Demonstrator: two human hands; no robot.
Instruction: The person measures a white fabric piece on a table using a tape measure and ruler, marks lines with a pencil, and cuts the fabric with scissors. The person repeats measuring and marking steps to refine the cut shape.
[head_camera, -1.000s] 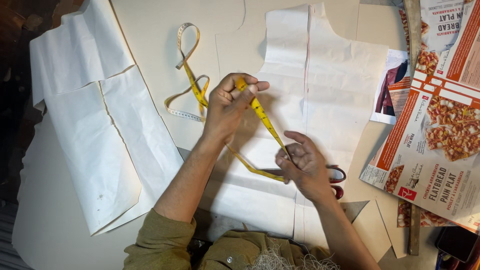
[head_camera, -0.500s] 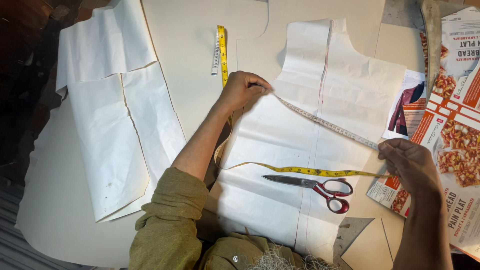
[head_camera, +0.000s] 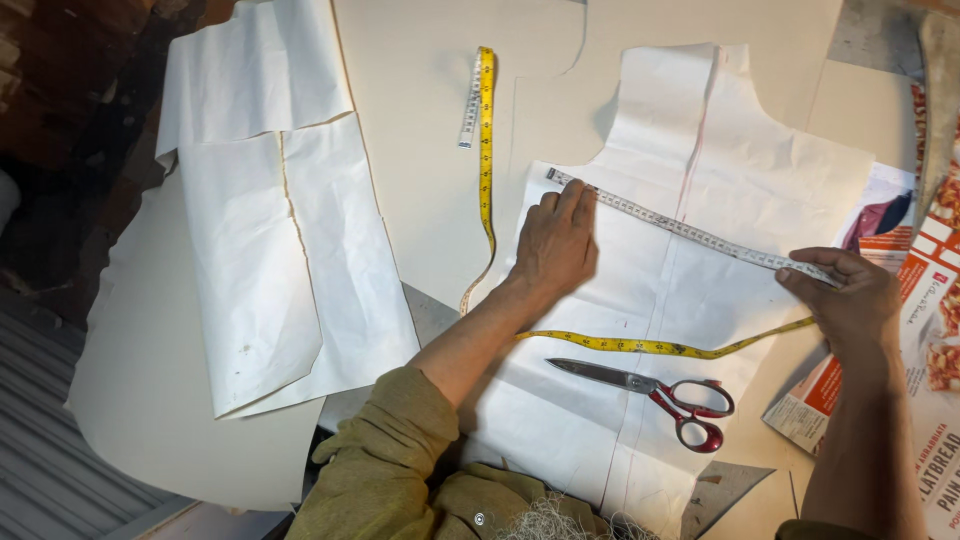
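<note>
My left hand (head_camera: 556, 243) presses one end of a yellow and white measuring tape (head_camera: 690, 233) flat onto a white paper garment pattern (head_camera: 700, 140). My right hand (head_camera: 838, 293) pinches the tape at the pattern's right edge, so a stretch of it lies taut across the paper. The rest of the tape loops back below my hands and runs up toward the top of the table. Red-handled scissors (head_camera: 660, 392) lie shut on the pattern just below the tape's slack loop.
Two more white paper pattern pieces (head_camera: 270, 230) lie at the left on a cream sheet (head_camera: 420, 120). Printed red and white food cartons (head_camera: 925, 330) are stacked at the right edge. A dark floor shows at the far left.
My left hand has slid the tape's end further left along the pattern and my right hand has drawn it tight at the right edge. The view has moved closer.
</note>
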